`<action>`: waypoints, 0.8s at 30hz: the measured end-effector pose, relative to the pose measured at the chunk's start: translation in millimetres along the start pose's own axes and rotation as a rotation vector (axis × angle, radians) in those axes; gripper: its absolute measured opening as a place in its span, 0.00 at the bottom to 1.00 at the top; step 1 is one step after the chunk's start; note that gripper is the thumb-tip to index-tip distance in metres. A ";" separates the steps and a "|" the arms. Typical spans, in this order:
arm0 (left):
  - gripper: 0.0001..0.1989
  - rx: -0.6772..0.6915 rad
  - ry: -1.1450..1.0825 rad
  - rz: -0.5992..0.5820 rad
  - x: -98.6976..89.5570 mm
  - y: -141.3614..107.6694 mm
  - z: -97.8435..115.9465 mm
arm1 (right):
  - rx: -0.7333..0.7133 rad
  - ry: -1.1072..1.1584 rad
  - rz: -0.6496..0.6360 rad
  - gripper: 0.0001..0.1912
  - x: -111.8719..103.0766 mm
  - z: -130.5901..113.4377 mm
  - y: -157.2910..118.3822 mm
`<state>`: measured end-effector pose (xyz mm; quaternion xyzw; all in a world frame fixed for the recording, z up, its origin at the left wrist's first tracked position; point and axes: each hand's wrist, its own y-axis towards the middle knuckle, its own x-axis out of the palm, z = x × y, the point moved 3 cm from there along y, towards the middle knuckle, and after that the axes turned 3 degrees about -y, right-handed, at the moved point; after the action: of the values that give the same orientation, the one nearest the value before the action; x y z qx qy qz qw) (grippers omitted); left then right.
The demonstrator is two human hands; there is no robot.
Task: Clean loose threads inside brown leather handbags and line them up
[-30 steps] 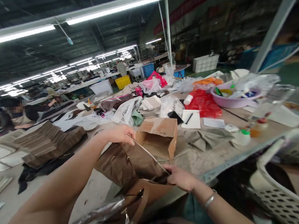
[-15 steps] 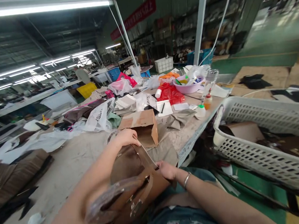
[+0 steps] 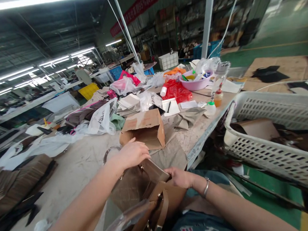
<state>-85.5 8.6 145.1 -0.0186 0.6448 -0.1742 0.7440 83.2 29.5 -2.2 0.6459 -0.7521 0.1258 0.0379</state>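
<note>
A brown handbag (image 3: 173,198) with metal fittings and a strap lies at my lap against the table edge, its top facing up. My right hand (image 3: 179,177) is closed on the bag's upper rim, thumb and fingers pinching the edge. Over the bag's far corner lies my left hand (image 3: 134,154), palm down, its fingers close together at the rim; what is under them is hidden. Clear plastic film (image 3: 124,221) covers part of the bag near me. Just beyond my hands sits an opened cardboard box (image 3: 144,121).
On the table (image 3: 80,163) are stacked brown pieces (image 3: 21,181) at left, plastic bags (image 3: 102,117), a red bag (image 3: 177,91), a purple basin (image 3: 198,84) and a small green-capped bottle (image 3: 210,108). A white slatted basket (image 3: 278,152) with brown pieces stands at right.
My left hand has shifted slightly down and right, from pinching the bag's raised edge to lying flatter over it. The bag's rim sits lower. The view has shifted a little.
</note>
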 end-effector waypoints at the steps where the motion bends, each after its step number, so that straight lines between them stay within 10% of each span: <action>1: 0.09 0.036 -0.003 -0.052 0.0 -3.3 8.8 | -0.006 -0.011 -0.015 0.15 2.0 -4.3 -2.7; 5: 0.21 -0.063 0.015 -0.227 -3.7 -13.4 18.6 | 0.000 -0.042 -0.116 0.14 12.2 -18.6 -13.9; 14: 0.07 -0.143 -0.219 -0.442 -18.9 -27.7 18.5 | -0.115 -0.240 -0.162 0.10 18.9 -35.3 -28.3; 21: 0.15 -0.186 0.000 -0.035 -84.0 -59.6 40.3 | -0.286 -0.783 -0.014 0.24 -15.5 -143.5 -33.0; 24: 0.18 -0.202 -0.052 0.045 -80.7 -67.3 44.6 | -0.281 -1.076 0.144 0.29 -40.3 -177.3 -24.0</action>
<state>-66.9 -40.4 246.5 -0.0833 0.6399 -0.0912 0.7585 94.6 107.4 163.6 0.5546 -0.7172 -0.3207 -0.2743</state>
